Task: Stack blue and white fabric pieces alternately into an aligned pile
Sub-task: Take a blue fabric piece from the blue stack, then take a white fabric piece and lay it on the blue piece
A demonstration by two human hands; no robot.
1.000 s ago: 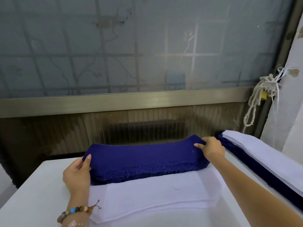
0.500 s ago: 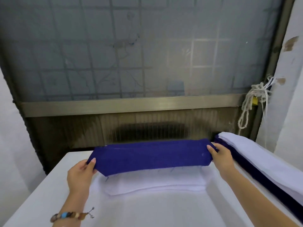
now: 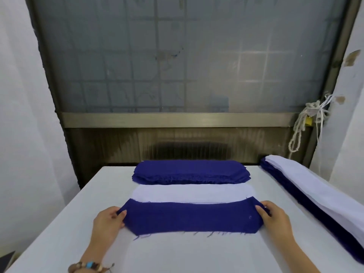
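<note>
Both the left hand (image 3: pixel 107 221) and right hand (image 3: pixel 275 219) pinched the blue fabric piece (image 3: pixel 192 217) by its ends, fingers (image 3: pixel 265 206) clamped, above the table (image 3: pixel 59 233).

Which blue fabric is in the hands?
The single blue piece nearest the person, left hand and right hand pinching its ends; the far blue stack lies untouched.

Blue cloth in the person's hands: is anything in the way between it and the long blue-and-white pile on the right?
Nothing visible is. The left hand and right hand pinch the blue cloth by its ends, and only bare table lies between it and the long pile on the right.
</note>
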